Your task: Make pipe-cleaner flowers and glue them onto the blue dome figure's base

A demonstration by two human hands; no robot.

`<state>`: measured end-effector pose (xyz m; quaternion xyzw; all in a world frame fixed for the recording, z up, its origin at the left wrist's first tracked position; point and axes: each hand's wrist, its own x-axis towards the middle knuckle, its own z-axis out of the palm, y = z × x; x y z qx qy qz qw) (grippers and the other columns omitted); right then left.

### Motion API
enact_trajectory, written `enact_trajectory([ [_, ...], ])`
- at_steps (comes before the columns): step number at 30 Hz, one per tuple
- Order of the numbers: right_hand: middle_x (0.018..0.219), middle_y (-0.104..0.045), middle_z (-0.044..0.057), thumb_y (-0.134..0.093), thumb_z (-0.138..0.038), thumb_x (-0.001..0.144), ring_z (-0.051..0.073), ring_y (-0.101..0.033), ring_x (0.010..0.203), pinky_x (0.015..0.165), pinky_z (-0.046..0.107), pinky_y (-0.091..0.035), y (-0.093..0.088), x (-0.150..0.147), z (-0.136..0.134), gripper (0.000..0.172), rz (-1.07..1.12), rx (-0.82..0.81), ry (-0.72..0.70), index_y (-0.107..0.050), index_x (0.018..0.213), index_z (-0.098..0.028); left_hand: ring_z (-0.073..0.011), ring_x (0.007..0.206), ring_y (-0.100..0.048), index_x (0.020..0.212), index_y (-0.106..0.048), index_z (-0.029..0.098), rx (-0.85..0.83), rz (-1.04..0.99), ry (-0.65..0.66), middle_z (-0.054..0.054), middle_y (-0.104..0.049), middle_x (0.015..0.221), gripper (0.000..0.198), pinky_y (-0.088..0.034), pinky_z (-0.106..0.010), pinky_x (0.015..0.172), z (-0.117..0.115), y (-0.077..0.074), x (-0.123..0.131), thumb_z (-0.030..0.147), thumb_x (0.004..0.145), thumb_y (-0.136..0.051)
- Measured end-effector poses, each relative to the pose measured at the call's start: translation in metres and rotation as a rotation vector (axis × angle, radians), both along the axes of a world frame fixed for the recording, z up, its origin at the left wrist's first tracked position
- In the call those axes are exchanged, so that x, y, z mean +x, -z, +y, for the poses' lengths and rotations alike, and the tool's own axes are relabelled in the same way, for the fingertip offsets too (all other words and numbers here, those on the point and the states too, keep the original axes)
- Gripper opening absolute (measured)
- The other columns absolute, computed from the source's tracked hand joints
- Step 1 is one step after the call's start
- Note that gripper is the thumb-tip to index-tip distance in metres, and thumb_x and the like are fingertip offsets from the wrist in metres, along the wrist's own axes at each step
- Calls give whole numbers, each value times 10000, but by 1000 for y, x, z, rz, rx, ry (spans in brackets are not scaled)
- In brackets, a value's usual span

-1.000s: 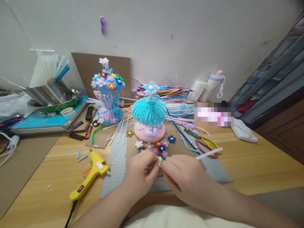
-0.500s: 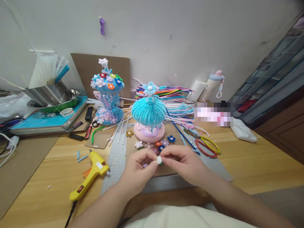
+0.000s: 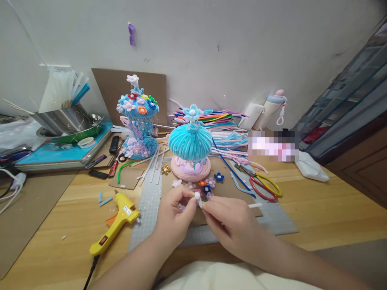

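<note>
My left hand [image 3: 175, 217] and my right hand [image 3: 229, 221] meet over a grey cutting mat [image 3: 148, 209], and both pinch a white pipe cleaner [image 3: 197, 197]. Its coiled end shows between my thumbs, and its free end [image 3: 255, 205] sticks out to the right past my right hand. Just beyond my fingers lie several small pipe-cleaner flowers [image 3: 208, 185]. Behind them stands a blue domed pipe-cleaner model [image 3: 190, 145] on a pink base.
A yellow glue gun [image 3: 116, 223] lies left of my hands. A taller blue flowered model [image 3: 137, 121] stands at the back left, loose pipe cleaners [image 3: 211, 119] behind. Red and yellow scissors [image 3: 264, 187] lie to the right. A steel bowl [image 3: 63, 121] sits on books far left.
The white coil has risen slightly between my thumbs. My right hand turned, so the stem's free end shows again at the right, lower than a second ago.
</note>
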<state>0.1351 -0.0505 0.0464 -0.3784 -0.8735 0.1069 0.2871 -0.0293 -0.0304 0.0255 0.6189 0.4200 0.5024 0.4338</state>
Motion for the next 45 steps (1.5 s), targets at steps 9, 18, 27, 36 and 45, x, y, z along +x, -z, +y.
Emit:
enact_trajectory([
  [9, 726, -537, 34, -381, -119, 885, 151, -450, 650, 569, 269, -295, 9, 0, -2, 169, -72, 56, -15, -539, 853, -171, -84, 536, -449, 655, -555, 160, -207, -218, 69, 31, -511, 592, 226, -378, -211, 526, 4, -4, 2, 342, 718, -673],
  [18, 768, -511, 6, -418, -79, 863, 103, -466, 709, 643, 200, -362, -6, 14, -21, 163, 352, -325, -163, -539, 828, -182, -52, 474, -365, 644, -538, 142, -541, -293, 243, 51, -473, 525, 318, -284, -180, 471, -22, -33, 12, 376, 620, -752],
  [27, 851, -544, 42, -435, -275, 919, 146, -500, 818, 747, 270, -390, -6, 17, -28, 207, 647, -619, -242, -601, 854, -169, -99, 642, -454, 634, -567, 154, -347, -308, 282, 15, -450, 729, 264, -379, -219, 583, -34, -38, 20, 358, 659, -733],
  [36, 936, -616, 45, -592, -332, 845, 147, -550, 938, 906, 298, -367, -12, 7, -31, 205, 1094, -1171, -395, -646, 979, -186, -118, 848, -439, 665, -596, 182, -331, -421, 362, -6, -374, 996, 174, -393, -209, 673, -37, -26, 26, 297, 689, -724],
  [45, 784, -526, 11, -609, -356, 814, 128, -494, 760, 701, 241, -384, -14, 19, -26, 201, 916, -709, -3, -570, 764, -165, -154, 908, -456, 697, -532, 178, -115, -164, 299, -33, -452, 929, 227, -384, -260, 795, -44, -44, 19, 369, 785, -615],
])
